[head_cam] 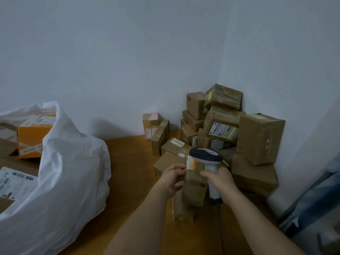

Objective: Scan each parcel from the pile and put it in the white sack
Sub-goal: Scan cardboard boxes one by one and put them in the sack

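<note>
Two bare forearms in view, left hand [172,178], right hand [219,178]. No sleeves, gloves, rings, watch visible.

A dim corner room with pale walls and a wooden surface

Two plain bluish-white walls [114,57] are meeting in a corner [223,57] above and just right of the grip, soft shadow gathering along their base. A brown wooden tabletop [128,162] is spreading beneath and left of the grip. Far right and lower, something blue-grey and blurred [316,205] is leaning against the wall. Light is staying low and even.
</note>
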